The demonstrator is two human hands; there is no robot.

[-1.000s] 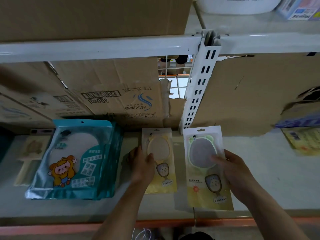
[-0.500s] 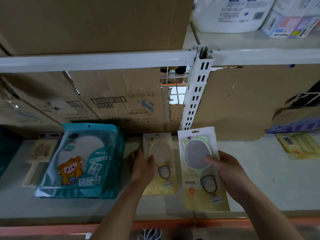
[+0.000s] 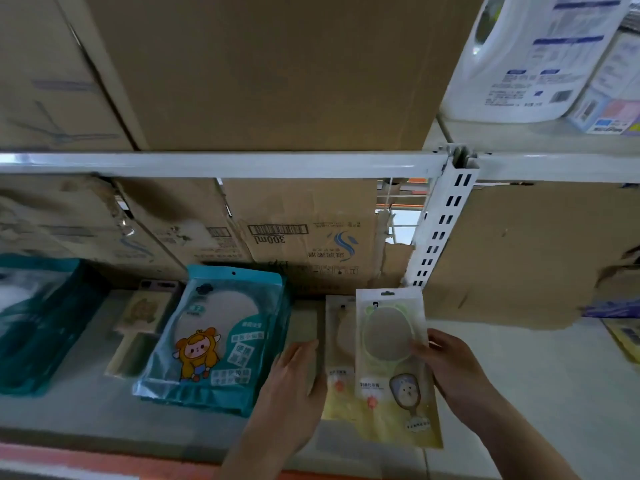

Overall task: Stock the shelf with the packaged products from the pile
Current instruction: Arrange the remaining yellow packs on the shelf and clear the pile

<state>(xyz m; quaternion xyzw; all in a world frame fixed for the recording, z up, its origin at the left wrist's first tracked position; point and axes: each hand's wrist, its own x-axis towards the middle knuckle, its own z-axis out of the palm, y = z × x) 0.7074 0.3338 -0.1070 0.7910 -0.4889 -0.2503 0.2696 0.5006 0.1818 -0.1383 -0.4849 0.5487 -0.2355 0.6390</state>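
My right hand (image 3: 450, 365) grips a yellow packaged hand mirror with a green frame (image 3: 391, 368) by its right edge. It overlaps the right side of a second yellow mirror pack (image 3: 337, 358) that lies flat on the grey shelf (image 3: 519, 375). My left hand (image 3: 294, 382) lies with straight fingers on the shelf at the left edge of that lower pack. A stack of teal pouches with a cartoon figure (image 3: 214, 337) lies just left of my left hand.
A wooden-handled item (image 3: 138, 327) and another teal stack (image 3: 38, 320) lie further left. Cardboard boxes (image 3: 304, 244) line the back. A white slotted upright (image 3: 440, 230) divides the bays. Above, a large box (image 3: 270, 71) and a white jug (image 3: 530, 57) sit on the upper shelf.
The green-framed pack has shifted left and now overlaps the other yellow pack. My left hand slid off that pack to its left edge. The view tilted upward.
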